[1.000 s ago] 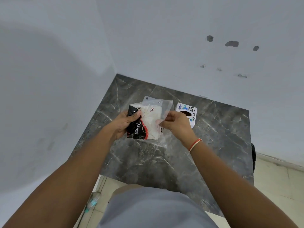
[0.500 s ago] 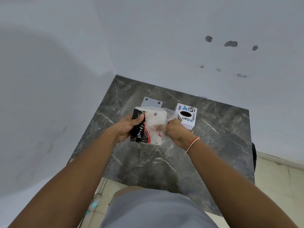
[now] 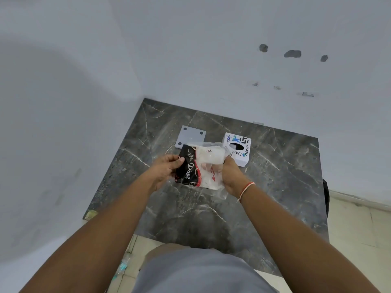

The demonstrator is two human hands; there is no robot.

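Observation:
A clear plastic packet [image 3: 206, 163] with a black-and-red printed label and white folded contents is held just above the dark marble tabletop [image 3: 211, 208]. My left hand [image 3: 167, 169] grips its black left edge, thumb on top. My right hand [image 3: 229, 176] grips the right side of the packet, fingers curled into the loose plastic. A thread band circles my right wrist.
A white printed box [image 3: 238, 149] with a dark oval opening stands just behind my right hand. A grey square plate [image 3: 190, 136] with corner holes lies behind the packet. Walls close the left and back. The table's front edge drops to a tiled floor.
Both hands brought the packet lower and closer to the table. The upright plastic flap has been folded down, uncovering the grey plate behind. My right hand moved from the top edge to the right side.

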